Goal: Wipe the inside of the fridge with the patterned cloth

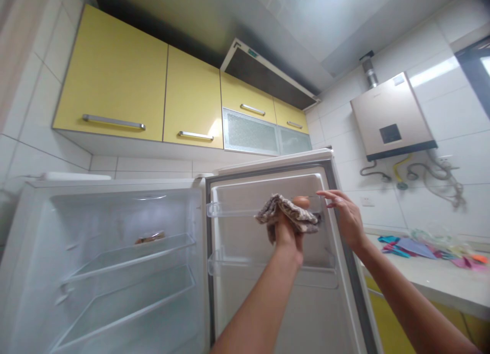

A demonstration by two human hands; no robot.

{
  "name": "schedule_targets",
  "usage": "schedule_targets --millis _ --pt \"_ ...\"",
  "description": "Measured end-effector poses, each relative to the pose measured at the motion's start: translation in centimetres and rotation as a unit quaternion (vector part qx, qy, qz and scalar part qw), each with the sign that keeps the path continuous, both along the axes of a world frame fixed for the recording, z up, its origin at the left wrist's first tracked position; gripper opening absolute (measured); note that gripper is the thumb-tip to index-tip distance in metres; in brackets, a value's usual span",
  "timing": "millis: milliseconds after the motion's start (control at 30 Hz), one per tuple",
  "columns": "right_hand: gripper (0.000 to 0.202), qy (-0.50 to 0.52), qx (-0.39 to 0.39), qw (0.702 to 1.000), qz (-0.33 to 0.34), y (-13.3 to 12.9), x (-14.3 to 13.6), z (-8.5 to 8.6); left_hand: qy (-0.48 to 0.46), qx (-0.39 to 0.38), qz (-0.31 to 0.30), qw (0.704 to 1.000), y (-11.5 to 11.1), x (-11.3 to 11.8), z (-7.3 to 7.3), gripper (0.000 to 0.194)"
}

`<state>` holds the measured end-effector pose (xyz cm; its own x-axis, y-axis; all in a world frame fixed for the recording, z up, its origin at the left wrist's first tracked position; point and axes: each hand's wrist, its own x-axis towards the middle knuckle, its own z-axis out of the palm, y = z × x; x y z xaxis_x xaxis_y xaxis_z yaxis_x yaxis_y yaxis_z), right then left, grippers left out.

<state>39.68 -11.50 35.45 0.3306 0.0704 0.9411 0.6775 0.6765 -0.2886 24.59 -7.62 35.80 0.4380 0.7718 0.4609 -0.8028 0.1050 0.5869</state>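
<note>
A brown and white patterned cloth (287, 214) is bunched in my left hand (286, 236), in front of the inner side of the open fridge door (252, 236). The cloth lies against the upper door shelf (233, 209). Just behind the cloth, a brown egg (301, 202) shows on that shelf. My right hand (344, 216) is at the door's outer edge, fingers stretched toward the shelf's right end, with nothing seen in it.
The fridge interior (126, 216) at left has glass shelves and a small brown item (150, 237) on the upper one. Yellow cabinets (122, 78) hang above. Colourful cloths (417, 246) lie on the counter (432, 280) at right, below a water heater (392, 116).
</note>
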Motion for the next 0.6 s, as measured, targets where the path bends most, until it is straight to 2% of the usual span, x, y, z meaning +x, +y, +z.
schedule_targets --millis 67,133,200,333,400,467,600 --pt "0.041 0.0 -0.01 1.0 0.016 -0.1 0.2 0.0 -0.005 0.013 0.005 1.0 -1.1 1.8 -0.5 0.035" --pt "0.041 0.006 -0.017 0.999 0.027 -0.3 0.2 0.0 -0.013 0.01 0.045 0.999 -1.7 3.4 -1.0 0.033" --pt "0.042 0.009 -0.026 0.999 0.028 -0.4 0.1 -0.1 -0.013 0.044 0.092 0.995 -2.0 4.6 -1.4 0.035" --pt "0.043 -0.008 -0.029 0.999 -0.01 -0.6 -0.1 -0.1 0.027 0.125 0.206 0.97 -1.6 5.4 -1.9 0.036" --pt "0.043 -0.011 -0.021 0.999 -0.023 -0.6 -0.1 -0.1 0.054 0.128 0.251 0.958 -1.4 5.2 -2.0 0.034" --pt "0.042 -0.001 -0.016 1.0 -0.015 -0.4 -0.2 -0.1 0.062 0.095 0.244 0.963 -1.2 4.7 -2.2 0.034" --pt "0.041 0.011 -0.01 1.0 0.008 -0.2 -0.5 -0.3 0.025 0.034 0.15 0.988 -0.9 2.8 -2.8 0.033"
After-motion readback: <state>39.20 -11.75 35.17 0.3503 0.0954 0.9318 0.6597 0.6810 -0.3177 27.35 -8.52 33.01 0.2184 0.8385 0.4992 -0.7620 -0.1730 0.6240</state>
